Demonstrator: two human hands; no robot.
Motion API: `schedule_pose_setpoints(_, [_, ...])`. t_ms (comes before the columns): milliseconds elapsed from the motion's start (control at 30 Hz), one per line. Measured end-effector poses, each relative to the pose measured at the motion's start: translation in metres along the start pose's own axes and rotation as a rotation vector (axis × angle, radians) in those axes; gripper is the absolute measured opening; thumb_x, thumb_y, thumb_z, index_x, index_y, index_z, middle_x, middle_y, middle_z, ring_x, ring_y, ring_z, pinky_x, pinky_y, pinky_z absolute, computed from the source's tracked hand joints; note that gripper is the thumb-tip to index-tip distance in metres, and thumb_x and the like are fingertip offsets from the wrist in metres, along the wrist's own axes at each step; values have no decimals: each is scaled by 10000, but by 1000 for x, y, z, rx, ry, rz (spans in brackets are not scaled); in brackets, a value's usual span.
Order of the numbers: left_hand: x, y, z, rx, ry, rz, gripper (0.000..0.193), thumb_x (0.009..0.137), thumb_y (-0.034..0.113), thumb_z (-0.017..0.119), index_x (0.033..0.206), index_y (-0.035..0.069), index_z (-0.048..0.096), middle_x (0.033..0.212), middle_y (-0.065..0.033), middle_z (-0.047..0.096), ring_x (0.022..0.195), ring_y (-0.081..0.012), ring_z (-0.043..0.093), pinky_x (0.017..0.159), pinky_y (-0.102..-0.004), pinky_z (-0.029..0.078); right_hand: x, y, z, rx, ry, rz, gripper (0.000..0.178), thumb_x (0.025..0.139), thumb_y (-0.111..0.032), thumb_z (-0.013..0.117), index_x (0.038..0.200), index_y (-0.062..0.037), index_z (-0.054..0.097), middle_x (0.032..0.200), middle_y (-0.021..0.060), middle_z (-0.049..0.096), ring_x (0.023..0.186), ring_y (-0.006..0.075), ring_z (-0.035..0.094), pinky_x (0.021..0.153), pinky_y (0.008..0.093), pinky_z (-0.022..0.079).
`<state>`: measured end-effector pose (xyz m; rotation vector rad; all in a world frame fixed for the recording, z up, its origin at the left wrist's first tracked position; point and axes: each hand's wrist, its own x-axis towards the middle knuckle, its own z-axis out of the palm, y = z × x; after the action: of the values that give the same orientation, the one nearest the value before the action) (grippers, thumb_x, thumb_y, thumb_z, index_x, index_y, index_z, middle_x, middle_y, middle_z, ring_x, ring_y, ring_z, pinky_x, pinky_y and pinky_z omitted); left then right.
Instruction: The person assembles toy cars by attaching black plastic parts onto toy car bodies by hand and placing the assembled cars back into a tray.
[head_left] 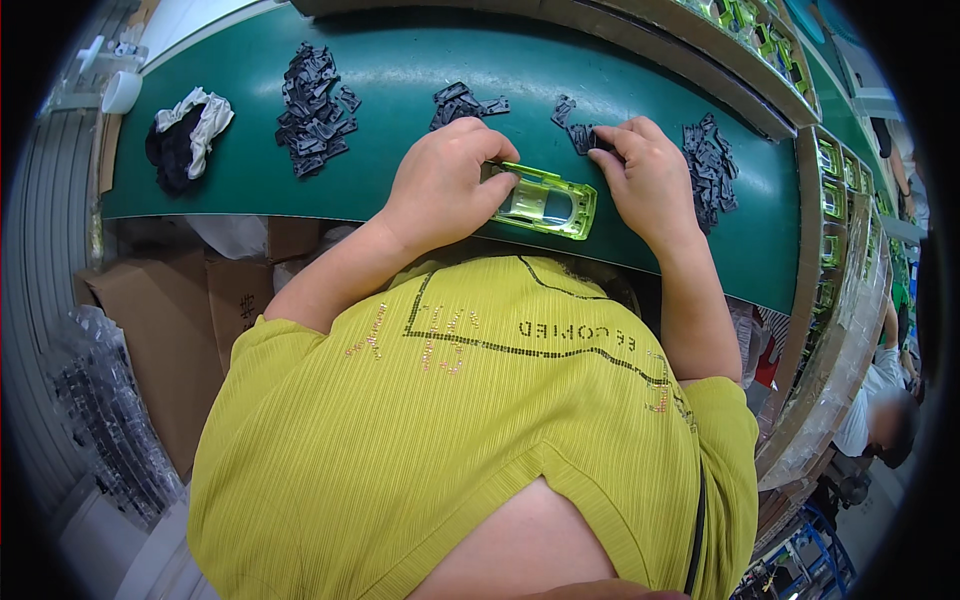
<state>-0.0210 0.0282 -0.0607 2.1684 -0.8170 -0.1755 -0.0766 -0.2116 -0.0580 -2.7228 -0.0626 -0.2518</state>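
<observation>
My left hand (447,180) grips the left end of a bright green plastic housing (578,210), an oblong frame with a clear window area, held over the near edge of the green table. Thumb and fingers close on its corner. Just right of the housing, my right hand (645,170) has thumb and forefinger pinched on a small black plastic part (580,138) at the table surface. One more loose black part (564,108) lies slightly beyond it. A small heap of black parts (458,103) sits past my left hand, partly hidden by it.
Larger piles of black parts lie at left (315,115) and right (712,168) on the green table (400,50). A white and black cloth (203,125) rests far left. Boxes of green housings (830,205) line the right side; a cardboard box (160,320) stands below left.
</observation>
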Motion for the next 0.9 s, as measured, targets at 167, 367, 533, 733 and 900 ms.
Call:
schedule_pose_setpoints(167, [3,-2,2,-50,4,-15,143,789,148,714,894,51,704,886,-104,643,803,-289,649,701,-388,518,-1,0,-4,73,26,-1,215,834,-135,740,1014,-18,728,890,103,648,792,257,664,728,349,535])
schedule_pose_setpoints(367, [7,0,5,-37,6,46,136,789,147,705,884,50,702,889,-97,647,793,-282,652,691,-377,523,2,2,1,-56,87,-50,174,836,-124,728,974,-18,728,886,107,649,753,251,662,699,344,535])
schedule_pose_setpoints(533, [11,6,2,17,-98,46,117,797,82,685,903,33,678,1027,-96,671,860,-266,671,745,-342,541,1,-4,3,17,95,4,239,832,-170,726,1033,-42,716,906,111,641,783,283,653,708,375,537])
schedule_pose_setpoints(733, [32,12,9,73,-224,234,75,790,73,656,858,43,661,1361,-63,604,943,-297,677,793,-396,537,6,-10,4,43,82,34,298,822,-210,739,1080,-64,706,932,121,634,837,314,651,722,401,540])
schedule_pose_setpoints(900, [40,18,10,164,-322,202,71,799,97,645,845,45,659,1386,-48,587,974,-310,669,810,-411,535,6,-5,4,23,87,-13,257,822,-192,737,1033,-47,714,938,125,634,843,319,650,728,397,540])
